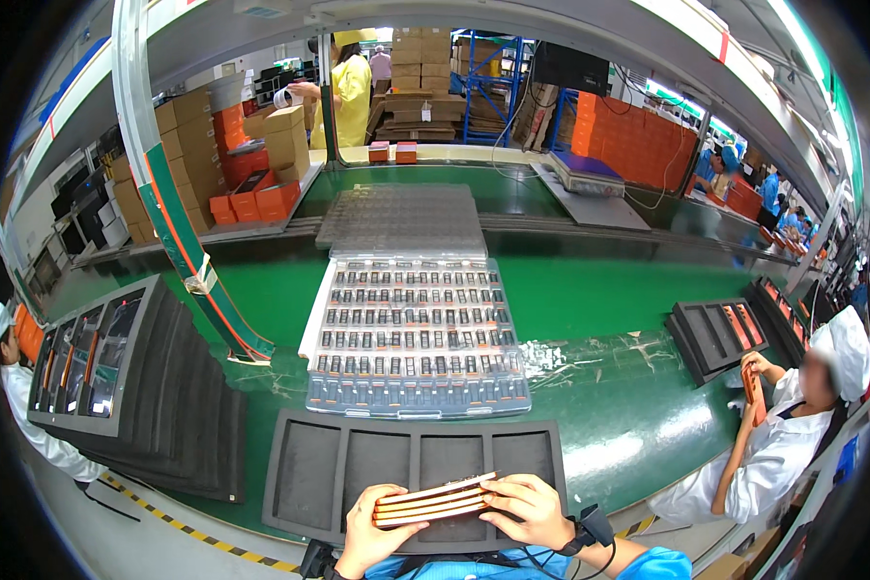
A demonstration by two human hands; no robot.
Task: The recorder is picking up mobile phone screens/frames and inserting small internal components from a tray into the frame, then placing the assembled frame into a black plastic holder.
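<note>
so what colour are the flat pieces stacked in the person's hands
Orange, with dark edges; the stack shows in the head view, held between the left hand and right hand.

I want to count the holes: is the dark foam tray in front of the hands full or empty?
Empty. All four pockets of the foam tray show bare grey foam; the flat orange pieces are in both hands, above it.

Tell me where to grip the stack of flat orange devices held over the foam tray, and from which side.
Grip the stack by its two short ends, one from the left, one from the right. It is long, thin and loosely layered, so end pressure keeps the pieces aligned. The left hand and right hand already hold it so above the foam tray.
</note>
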